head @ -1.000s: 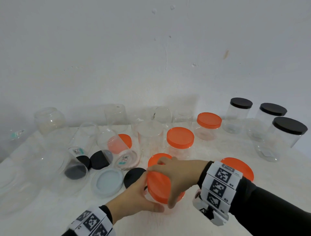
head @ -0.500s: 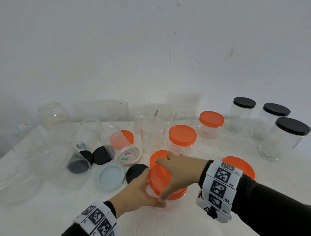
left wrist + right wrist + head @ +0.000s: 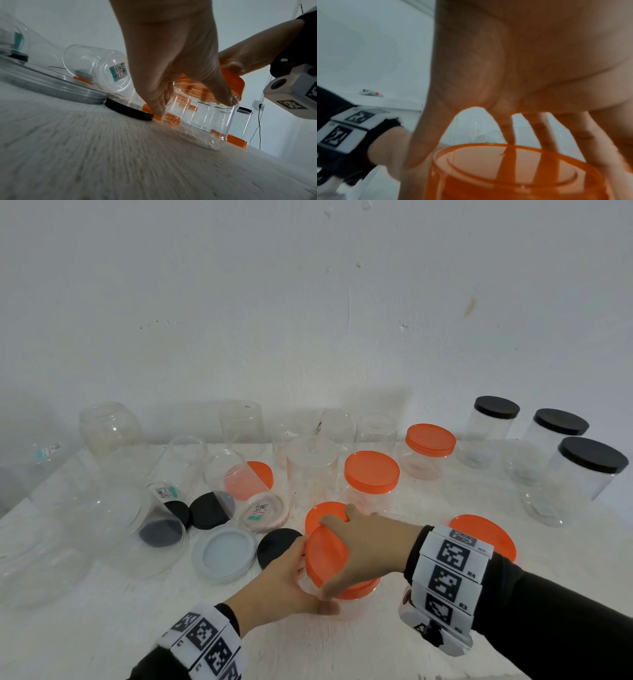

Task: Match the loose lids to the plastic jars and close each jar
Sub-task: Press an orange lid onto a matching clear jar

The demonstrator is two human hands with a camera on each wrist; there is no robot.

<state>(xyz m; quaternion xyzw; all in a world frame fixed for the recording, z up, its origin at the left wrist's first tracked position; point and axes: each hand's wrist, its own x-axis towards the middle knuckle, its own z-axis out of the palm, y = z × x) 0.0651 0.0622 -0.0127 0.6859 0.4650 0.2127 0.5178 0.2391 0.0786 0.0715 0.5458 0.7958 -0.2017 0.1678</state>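
Your white table [image 3: 394, 652] carries clear jars standing and toppled at the left [image 3: 113, 529], loose black lids [image 3: 209, 511], a grey lid [image 3: 224, 553], loose orange lids [image 3: 493, 534], and capped jars toward the back right [image 3: 591, 470].

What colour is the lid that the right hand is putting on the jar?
Orange. The lid under the right hand shows best in the head view.

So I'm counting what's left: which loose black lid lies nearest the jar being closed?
The black lid just left of the held jar, beside the left hand. The other black lids lie farther back-left among the tipped jars.
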